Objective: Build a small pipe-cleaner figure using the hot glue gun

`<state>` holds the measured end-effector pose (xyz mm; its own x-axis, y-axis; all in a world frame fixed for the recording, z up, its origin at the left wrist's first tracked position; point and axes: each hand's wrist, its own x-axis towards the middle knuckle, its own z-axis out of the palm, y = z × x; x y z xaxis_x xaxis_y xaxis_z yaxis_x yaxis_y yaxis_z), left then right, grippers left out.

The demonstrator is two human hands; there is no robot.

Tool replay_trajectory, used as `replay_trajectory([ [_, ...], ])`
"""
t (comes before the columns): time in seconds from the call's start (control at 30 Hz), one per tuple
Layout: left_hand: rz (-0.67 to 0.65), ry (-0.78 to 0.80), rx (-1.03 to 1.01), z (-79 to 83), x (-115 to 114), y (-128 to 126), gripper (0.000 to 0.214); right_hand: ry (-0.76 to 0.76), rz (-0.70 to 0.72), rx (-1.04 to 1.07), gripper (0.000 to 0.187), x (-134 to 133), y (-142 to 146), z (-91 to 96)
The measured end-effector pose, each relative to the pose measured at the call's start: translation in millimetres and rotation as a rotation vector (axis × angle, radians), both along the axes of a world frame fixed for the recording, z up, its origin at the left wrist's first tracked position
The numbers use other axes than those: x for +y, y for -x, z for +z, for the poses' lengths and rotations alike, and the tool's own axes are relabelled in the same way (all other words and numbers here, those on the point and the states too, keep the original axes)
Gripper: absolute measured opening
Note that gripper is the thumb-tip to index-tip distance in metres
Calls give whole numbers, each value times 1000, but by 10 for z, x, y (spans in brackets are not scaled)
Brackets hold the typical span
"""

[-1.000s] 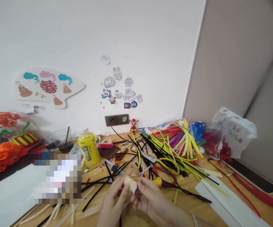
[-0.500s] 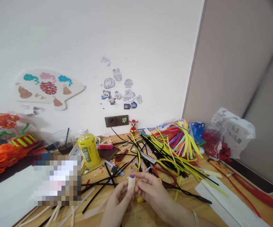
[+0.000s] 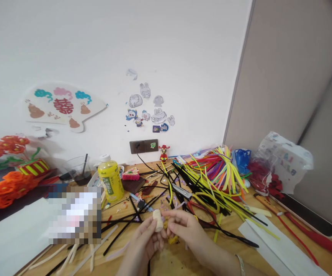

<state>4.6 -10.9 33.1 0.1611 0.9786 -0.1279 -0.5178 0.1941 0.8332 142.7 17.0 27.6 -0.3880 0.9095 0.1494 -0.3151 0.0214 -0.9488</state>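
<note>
My left hand holds a small cream cylinder, which looks wound from fuzzy pipe cleaner, between thumb and fingers. The cylinder leans, and its purple-filled end is turned out of sight. Close at its right side is my right hand, thumb and fingertips drawn together; whatever they pinch is too small to make out. A yellow piece shows below and between the hands. Beyond the fingers lie black pipe cleaners and scissors with yellow handles.
A yellow drink bottle stands left of centre, near a cup of dark liquid. Bundled coloured pipe cleaners spread at the back right. White paper lies at right, beside red-handled pliers or a similar tool. Orange flowers stand left.
The cream cylinder has gone from upright to tilted, so its purple end no longer shows. My left hand has turned with it, its lower fingers loosening. The camera view has shifted slightly.
</note>
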Motion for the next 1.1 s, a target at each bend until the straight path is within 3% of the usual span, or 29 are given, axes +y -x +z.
replay_trajectory([
  [0.13, 19, -11, -14, 5, -6, 6, 30, -97, 1, -75, 39, 0, -8, -93],
  [0.3, 43, -99, 142, -85, 12, -7, 50, -236, -62, -272, 46, -14, -15, -156],
  [0.57, 132, -96, 220, -210, 79, 40, 42, -330, -102, -382, 50, -31, -16, -122],
  [0.93, 113, -149, 331, -152, 47, 37, 35, -473, -118, -465, 51, -56, -11, -57],
  [1.1, 195, -186, 453, -53, 24, 33, 37, -464, -313, -432, 34, 53, -122, -26],
])
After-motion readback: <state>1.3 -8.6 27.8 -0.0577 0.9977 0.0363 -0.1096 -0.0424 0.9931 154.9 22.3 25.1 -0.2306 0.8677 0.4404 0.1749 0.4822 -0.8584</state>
